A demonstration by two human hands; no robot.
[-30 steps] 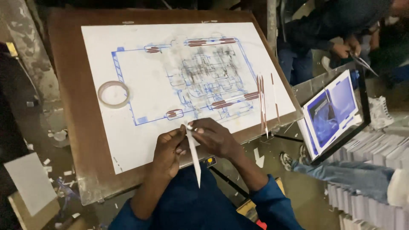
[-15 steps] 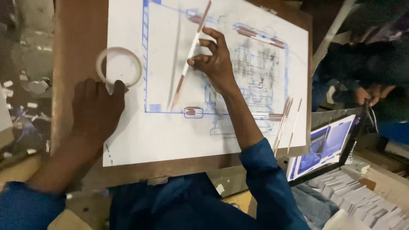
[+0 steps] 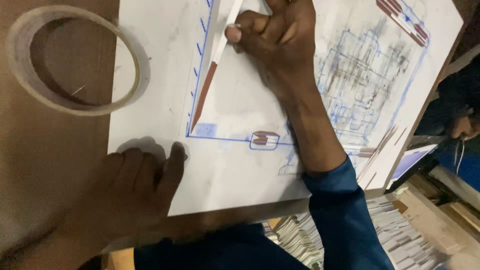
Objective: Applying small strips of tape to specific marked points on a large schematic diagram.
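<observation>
Pinched a thin strip (image 3: pixel 210 82), white at the top and brown-red at the lower end, between thumb and bent fingers of the right hand (image 3: pixel 280 45), closed tightly around its upper part. Held the strip slanted along the blue border line of the drawing sheet (image 3: pixel 240 170), with the pointed end near the blue corner, probably to match it with that line. Pressed the left hand (image 3: pixel 135 185) flat, fingers stretched and together, holding nothing, on the lower left corner of the sheet and the wooden board (image 3: pixel 45 150), seemingly to stop the paper from sliding. Noticed the tape roll (image 3: pixel 19 60) lying flat on the board, partly over the sheet's left edge, near the left hand but apart from it. Saw another person's hand (image 3: pixel 462 127) far at the right edge.
</observation>
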